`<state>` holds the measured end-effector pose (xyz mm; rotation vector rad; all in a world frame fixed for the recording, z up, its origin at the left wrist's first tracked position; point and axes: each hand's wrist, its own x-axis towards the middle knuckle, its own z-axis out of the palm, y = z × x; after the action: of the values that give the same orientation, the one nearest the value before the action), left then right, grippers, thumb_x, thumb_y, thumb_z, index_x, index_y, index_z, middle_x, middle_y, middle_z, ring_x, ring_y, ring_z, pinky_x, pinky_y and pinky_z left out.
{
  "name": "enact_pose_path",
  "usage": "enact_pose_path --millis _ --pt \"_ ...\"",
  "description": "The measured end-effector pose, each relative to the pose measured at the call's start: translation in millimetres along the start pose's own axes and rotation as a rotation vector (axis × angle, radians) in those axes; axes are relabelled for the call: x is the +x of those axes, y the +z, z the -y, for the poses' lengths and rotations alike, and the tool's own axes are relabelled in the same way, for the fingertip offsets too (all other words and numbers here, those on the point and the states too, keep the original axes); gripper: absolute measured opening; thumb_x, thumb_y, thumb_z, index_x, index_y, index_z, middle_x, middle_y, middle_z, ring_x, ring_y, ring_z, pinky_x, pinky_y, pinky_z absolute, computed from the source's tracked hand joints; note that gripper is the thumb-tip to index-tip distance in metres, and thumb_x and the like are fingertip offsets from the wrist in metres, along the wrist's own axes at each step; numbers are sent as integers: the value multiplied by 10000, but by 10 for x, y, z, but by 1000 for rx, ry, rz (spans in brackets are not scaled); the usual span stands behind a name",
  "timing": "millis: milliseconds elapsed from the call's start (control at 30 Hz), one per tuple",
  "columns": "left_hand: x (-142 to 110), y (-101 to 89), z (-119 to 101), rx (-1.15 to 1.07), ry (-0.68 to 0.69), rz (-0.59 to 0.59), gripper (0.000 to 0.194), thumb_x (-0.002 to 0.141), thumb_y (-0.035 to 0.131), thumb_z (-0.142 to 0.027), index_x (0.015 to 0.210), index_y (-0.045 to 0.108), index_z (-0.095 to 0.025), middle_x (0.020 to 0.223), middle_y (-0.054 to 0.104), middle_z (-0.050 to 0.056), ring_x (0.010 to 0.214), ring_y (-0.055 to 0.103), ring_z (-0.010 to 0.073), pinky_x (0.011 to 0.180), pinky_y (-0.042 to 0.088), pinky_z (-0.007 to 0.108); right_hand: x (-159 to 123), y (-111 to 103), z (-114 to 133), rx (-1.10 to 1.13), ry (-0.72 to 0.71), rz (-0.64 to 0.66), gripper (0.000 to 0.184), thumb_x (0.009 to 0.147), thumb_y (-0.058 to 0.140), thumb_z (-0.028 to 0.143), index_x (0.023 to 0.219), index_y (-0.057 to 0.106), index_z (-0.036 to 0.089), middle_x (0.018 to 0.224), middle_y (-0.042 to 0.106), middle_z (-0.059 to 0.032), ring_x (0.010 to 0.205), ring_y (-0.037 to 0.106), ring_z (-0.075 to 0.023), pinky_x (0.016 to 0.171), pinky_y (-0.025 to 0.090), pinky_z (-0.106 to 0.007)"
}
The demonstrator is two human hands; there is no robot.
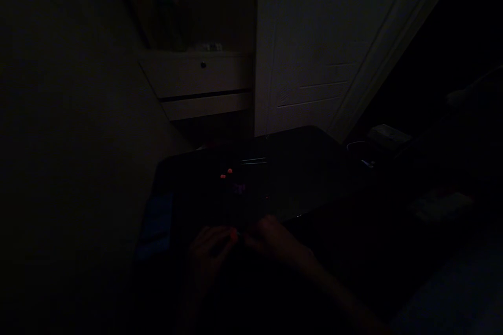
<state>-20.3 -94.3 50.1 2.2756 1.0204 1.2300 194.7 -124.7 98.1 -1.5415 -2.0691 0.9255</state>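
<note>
Very little light falls on the dark table (310, 167). At its near edge my left hand (208, 251) pinches a small orange-red piece (234, 234) between thumb and fingertips. Close to its right, my right hand (271, 235) is closed, its fingertips turned toward that piece. Whatever sits in the right fingers is lost in the dark. Beyond the hands lie two small orange pieces (226, 174) and a purple piece (239, 188). A tiny red speck (267, 197) lies farther right. Behind these rests a pair of thin shiny rods (253, 160).
A blue flat object (156, 222) lies at the table's left side. Behind the table stand a drawer unit (204, 78) and a pale panelled door (310, 52). A wall (70, 115) rises on the left. At right, a pale box (389, 136) shows dimly.
</note>
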Motion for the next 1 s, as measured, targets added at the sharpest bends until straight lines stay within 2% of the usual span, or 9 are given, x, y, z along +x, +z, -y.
enact_pose_path --millis 67,233,400,567,667,800,867,1000 --pt "-11 5 21 4 2 14 111 974 711 -353 973 793 -278 948 850 2 844 798 213 792 617 367 1 -6 -16 19 9 4 226 978 631 198 812 774 139 779 775 -51 665 656 -145 593 344 -233" --pt "-29 13 39 13 -8 30 102 976 713 -357 992 787 -287 975 843 0 877 792 213 813 611 370 40 32 -24 1 52 -95 253 995 604 206 830 784 142 865 800 -82 746 694 -172 653 381 -251" --pt "-15 5 3 22 -10 26 114 980 705 -361 979 786 -281 959 847 -5 863 798 213 830 612 382 16 66 -11 6 74 -61 293 1008 589 217 800 781 144 801 788 -76 693 677 -165 611 354 -253" --pt "-25 6 11 36 -39 27 124 961 718 -379 984 798 -287 974 853 2 865 805 229 859 628 406 -28 50 -27 61 57 -39 242 983 622 222 818 784 150 800 786 -48 687 669 -154 609 359 -239" --pt "-39 9 31 44 -43 28 127 962 709 -331 1043 796 -287 1023 853 22 886 804 233 829 643 395 -33 67 -37 61 90 -108 256 999 604 222 837 785 145 826 794 -56 722 689 -166 646 390 -244" --pt "-35 -5 49 56 13 29 221 958 665 -216 1117 788 -307 1126 837 24 977 795 238 901 633 419 -51 169 -48 140 126 -236 255 1027 569 203 919 792 144 910 811 -68 817 732 -181 730 445 -242" --pt "-21 -17 50 63 17 24 247 949 648 -191 1107 792 -314 1153 822 26 1015 781 238 900 632 414 -63 228 -49 148 150 -253 258 1037 558 211 947 793 154 923 814 -65 819 738 -181 738 455 -242" --pt "2 -19 51 51 -3 33 202 921 683 -202 1064 787 -299 1063 818 23 960 772 233 856 634 393 -77 275 -49 39 160 -240 271 1040 555 234 925 792 167 917 811 -70 825 737 -189 746 452 -248"
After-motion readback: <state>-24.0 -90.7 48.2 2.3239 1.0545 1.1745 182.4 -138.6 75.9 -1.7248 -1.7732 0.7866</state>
